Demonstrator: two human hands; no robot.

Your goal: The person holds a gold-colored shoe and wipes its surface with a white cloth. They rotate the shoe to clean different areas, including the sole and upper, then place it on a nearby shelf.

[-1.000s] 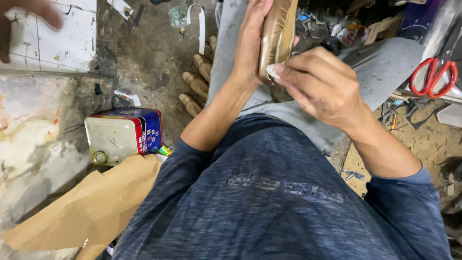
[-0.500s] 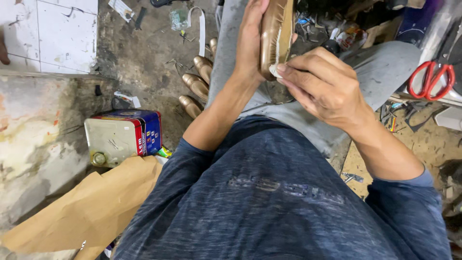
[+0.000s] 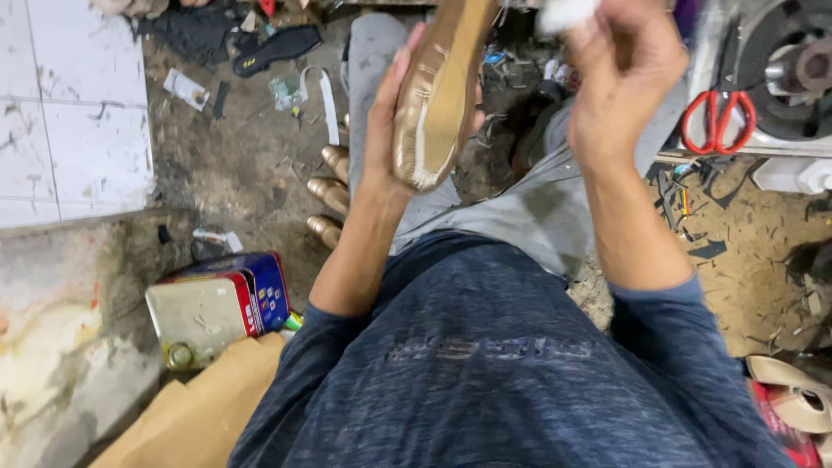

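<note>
Above the littered floor (image 3: pixel 243 173), left fingers (image 3: pixel 407 61) grip the gold sole (image 3: pixel 438 95); right fingers (image 3: pixel 607 43) pinch white cloth (image 3: pixel 565 12).

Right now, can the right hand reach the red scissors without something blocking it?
Probably yes. The right hand is raised beside the red scissors, which lie in the open on a ledge, with nothing between them. But its fingers pinch a white wad, so it is not free to grasp them.

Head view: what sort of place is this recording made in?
Probably a small shoemaking or shoe-repair workshop. The left hand holds a gold shoe sole, more gold shoe parts lie on the dirty floor, and red-handled scissors and a rectangular metal tin sit nearby among scraps.
</note>
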